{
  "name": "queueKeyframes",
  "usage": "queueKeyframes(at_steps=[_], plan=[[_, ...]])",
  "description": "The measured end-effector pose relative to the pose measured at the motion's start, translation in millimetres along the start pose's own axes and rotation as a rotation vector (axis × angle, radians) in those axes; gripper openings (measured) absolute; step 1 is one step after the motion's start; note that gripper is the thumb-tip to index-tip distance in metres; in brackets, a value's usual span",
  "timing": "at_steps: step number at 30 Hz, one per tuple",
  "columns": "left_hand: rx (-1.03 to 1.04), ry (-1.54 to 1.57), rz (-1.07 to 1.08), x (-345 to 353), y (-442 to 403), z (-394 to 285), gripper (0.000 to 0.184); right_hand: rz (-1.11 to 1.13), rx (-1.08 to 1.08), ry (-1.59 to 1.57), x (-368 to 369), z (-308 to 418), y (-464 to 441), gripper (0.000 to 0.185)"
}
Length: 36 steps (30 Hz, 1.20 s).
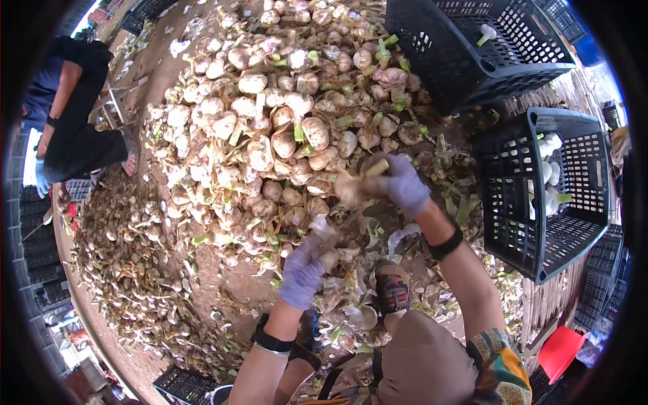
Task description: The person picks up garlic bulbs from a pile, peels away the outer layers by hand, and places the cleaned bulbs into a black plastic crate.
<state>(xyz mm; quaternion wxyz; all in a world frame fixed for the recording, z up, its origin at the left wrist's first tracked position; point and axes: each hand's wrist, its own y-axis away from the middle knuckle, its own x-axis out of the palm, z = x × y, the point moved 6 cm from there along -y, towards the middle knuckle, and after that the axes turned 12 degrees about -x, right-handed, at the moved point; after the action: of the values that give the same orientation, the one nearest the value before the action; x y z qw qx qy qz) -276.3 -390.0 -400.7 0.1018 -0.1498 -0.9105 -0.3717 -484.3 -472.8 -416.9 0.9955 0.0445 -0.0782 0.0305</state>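
A large heap of garlic bulbs (270,142) with dry skins and cut green stems spreads before me. My right hand (405,183), in a thin purple glove, is closed on a garlic bulb (349,189) by its short cut stem; motion blurs the bulb. My left hand (304,273), also gloved, is at the near edge of the heap, a little lower and to the left. Its fingers are bent and smeared, with something whitish at their tips that I cannot make out. Loose papery skins (361,314) lie on the ground below both hands.
On the right stands a black crate (509,196) holding several peeled white garlic bulbs (552,169). Behind it, another black crate (439,54) contains one bulb. A second pile of garlic (128,250) lies left, near another person (74,115). A red container (561,352) is at lower right.
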Motion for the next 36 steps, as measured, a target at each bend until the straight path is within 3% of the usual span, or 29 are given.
queueKeyframes(at_steps=[1, 3, 6, 7, 8, 9, 10, 12, 14, 17, 21, 23, 24, 26, 30, 32, 33, 35, 36], plan=[[-0.097, 0.131, 0.075, 3.2, -4.8, -1.9, 0.059, 0.006, 0.005, -0.004, 2.7, -2.5, 8.9, 0.033], [-0.104, 0.248, 0.155, 21.1, -9.4, -19.5, 0.058, 0.261, 0.008, -0.149, 25.4, -2.5, 28.9, 0.033], [-0.118, 0.383, 0.279, 28.3, -12.9, -13.7, 0.061, 0.298, 0.159, -0.395, 41.2, -4.8, 52.0, 0.040], [-0.048, 0.175, 0.174, 24.0, -12.7, -13.7, 0.063, 0.297, 0.158, -0.396, 46.5, -2.7, 57.6, 0.040], [0.023, -0.035, 0.070, 21.1, -11.9, -16.8, 0.065, 0.103, 0.249, -0.586, 49.9, 0.9, 60.2, 0.041], [0.214, -0.497, -0.102, 17.2, -12.4, -21.5, 0.068, -0.094, 0.339, -0.773, 50.9, -0.5, 65.1, 0.042], [0.213, -0.499, -0.104, 17.0, -11.6, -20.0, 0.068, -0.093, 0.340, -0.776, 52.8, -7.3, 69.6, 0.042], [0.436, -0.947, -0.295, 25.8, -2.7, -33.8, 0.070, -0.111, 0.413, -0.501, 49.7, -32.2, 78.2, 0.041], [0.454, -1.003, -0.302, 31.4, 2.0, -33.2, 0.074, -0.132, 0.302, -0.455, 57.8, -25.6, 74.2, 0.037], [0.603, -1.178, -0.360, 33.2, 6.7, -27.4, 0.075, -0.181, 0.512, -0.440, 61.1, -22.7, 75.5, 0.026], [0.664, -1.248, -0.368, 32.4, 8.7, -27.7, 0.073, -0.176, 0.491, -0.417, 62.3, -30.4, 77.5, 0.024], [0.417, -1.043, -0.337, 21.7, 0.8, -21.7, 0.073, -0.181, 0.380, -0.356, 60.3, -23.5, 75.7, 0.029], [0.417, -1.043, -0.337, 20.9, 0.5, -20.7, 0.073, -0.182, 0.380, -0.356, 59.9, -23.2, 75.7, 0.029], [0.289, -0.663, -0.232, 12.6, -3.5, -13.5, 0.075, -0.137, 0.355, -0.377, 61.4, -20.0, 73.6, 0.038], [0.351, -0.929, -0.299, 16.1, 1.9, -17.1, 0.075, -0.185, 0.343, -0.454, 64.5, -10.0, 69.8, 0.042], [0.612, -1.144, -0.373, 24.2, 12.1, -24.5, 0.074, -0.135, 0.386, -0.443, 65.5, -19.4, 71.7, 0.045], [0.611, -1.145, -0.372, 23.9, 12.3, -25.1, 0.074, -0.135, 0.386, -0.444, 66.5, -22.2, 72.7, 0.045], [0.361, -0.954, -0.333, 14.7, 4.4, -20.5, 0.073, -0.163, 0.384, -0.344, 64.8, -26.1, 75.2, 0.048], [0.360, -0.954, -0.334, 17.0, 4.9, -23.3, 0.073, -0.163, 0.384, -0.343, 63.3, -26.1, 75.7, 0.048]])
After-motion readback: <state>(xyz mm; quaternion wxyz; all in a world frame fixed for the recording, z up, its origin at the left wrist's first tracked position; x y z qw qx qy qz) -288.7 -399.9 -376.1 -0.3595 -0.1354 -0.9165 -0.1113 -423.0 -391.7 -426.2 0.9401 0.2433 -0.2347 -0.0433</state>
